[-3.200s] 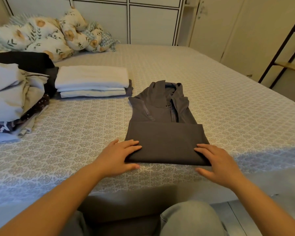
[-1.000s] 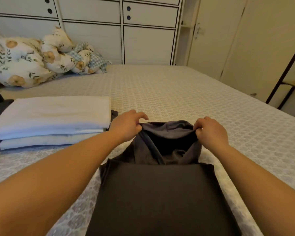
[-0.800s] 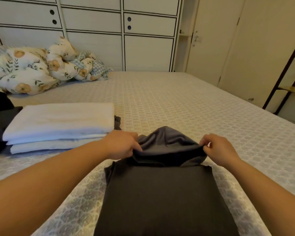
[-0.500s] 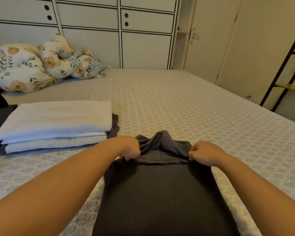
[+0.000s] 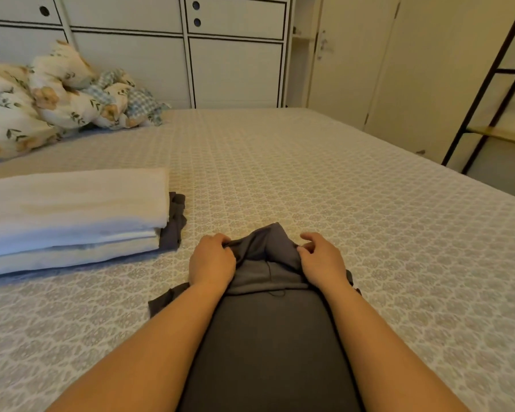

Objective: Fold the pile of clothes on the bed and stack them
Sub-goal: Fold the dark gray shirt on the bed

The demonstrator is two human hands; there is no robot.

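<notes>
Folded stack (image 5: 72, 215) blocks left; bed (image 5: 369, 218) open ahead, right.

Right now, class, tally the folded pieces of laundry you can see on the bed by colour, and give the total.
White or cream: 2, the top white piece and the cream piece under it
Dark grey: 2, the bottom piece of the stack and the garment gripped by the left hand and right hand
Total: 4

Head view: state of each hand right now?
Left hand: closed, gripping the bunched far end of the dark grey folded fabric garment.
Right hand: pinching the same end, some fingers loose.
</notes>
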